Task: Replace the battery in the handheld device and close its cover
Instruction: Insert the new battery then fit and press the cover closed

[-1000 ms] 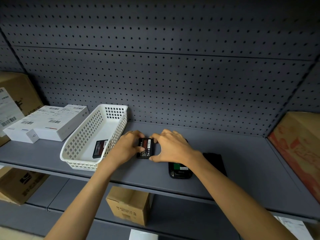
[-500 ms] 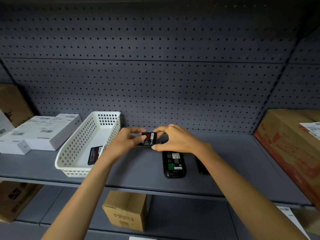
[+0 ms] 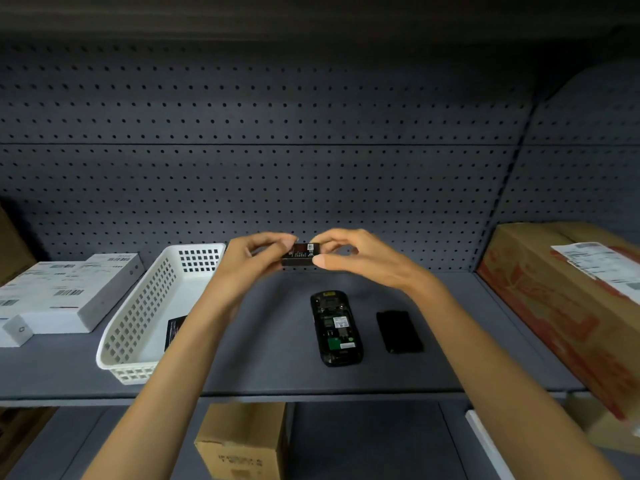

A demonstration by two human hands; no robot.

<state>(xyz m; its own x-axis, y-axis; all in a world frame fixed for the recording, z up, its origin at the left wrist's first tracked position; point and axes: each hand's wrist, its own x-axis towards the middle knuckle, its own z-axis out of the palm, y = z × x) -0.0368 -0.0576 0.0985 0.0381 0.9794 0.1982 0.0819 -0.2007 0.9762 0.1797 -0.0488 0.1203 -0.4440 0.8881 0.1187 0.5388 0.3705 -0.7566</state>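
Observation:
A small black battery [image 3: 300, 254] with a red-and-white label is held in the air above the shelf, pinched between my left hand [image 3: 251, 259] and my right hand [image 3: 360, 259]. Below it the black handheld device [image 3: 336, 327] lies face down on the grey shelf [image 3: 259, 358], its back open and its empty battery bay and green board showing. Its black cover [image 3: 399, 331] lies flat just right of the device. Another black battery [image 3: 174, 329] rests in the white basket [image 3: 138, 317], partly hidden by my left forearm.
White labelled boxes [image 3: 65, 292] lie at the far left of the shelf. A large cardboard box [image 3: 568, 306] stands at the right. A pegboard wall backs the shelf. A small cardboard box [image 3: 242, 441] sits on the shelf below.
Both hands lifted the battery off the shelf and raised it to above the device. The camera view tilted, so the device and its cover now show fully.

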